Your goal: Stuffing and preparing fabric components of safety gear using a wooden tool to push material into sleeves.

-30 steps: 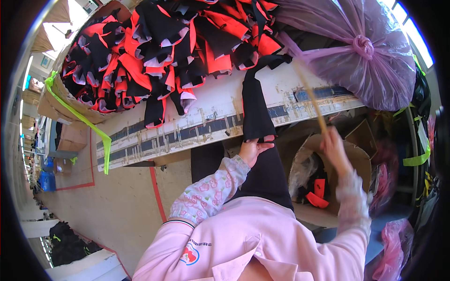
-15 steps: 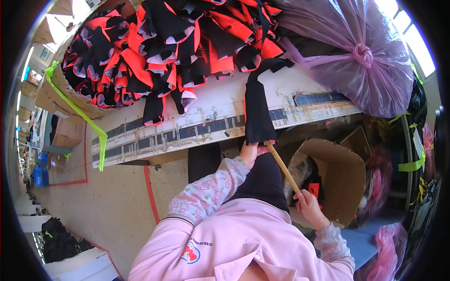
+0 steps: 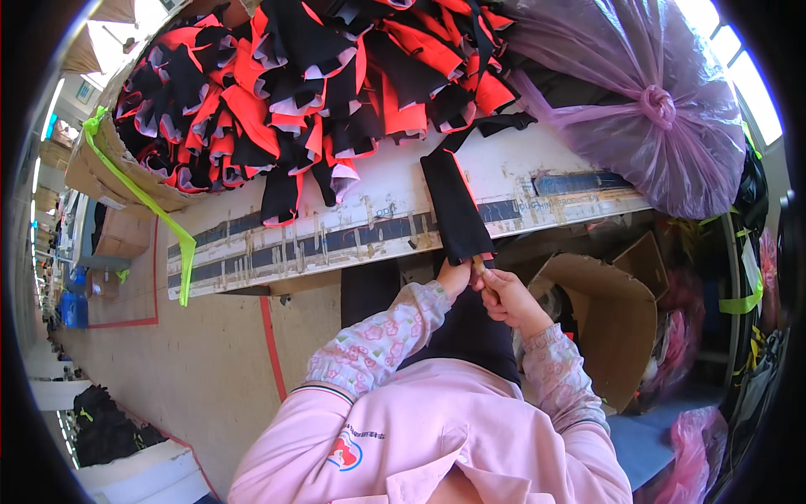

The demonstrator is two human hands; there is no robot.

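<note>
A long black fabric piece (image 3: 457,202) with a red-orange edge lies over the front edge of the table, its near end hanging toward me. My left hand (image 3: 454,277) is closed on that near end, fingers partly hidden under the cloth. Close beside it, my right hand (image 3: 510,299) grips a wooden stick (image 3: 478,265). Only a short bit of the stick shows at the fabric's opening; the rest is hidden, apparently inside the cloth. A black strap (image 3: 495,124) trails from the fabric's far end.
Behind it, a large heap of black and red-orange fabric pieces (image 3: 285,101) spills from a cardboard box (image 3: 96,172). A knotted purple plastic bag (image 3: 646,109) sits on the table (image 3: 386,181) at right. Below stands an open cardboard box (image 3: 600,328). A neon-yellow strip (image 3: 151,206) hangs at left.
My right hand has moved up and left until it is beside my left hand. Most of the stick has gone out of sight at the fabric's opening. The fabric has tilted leftward.
</note>
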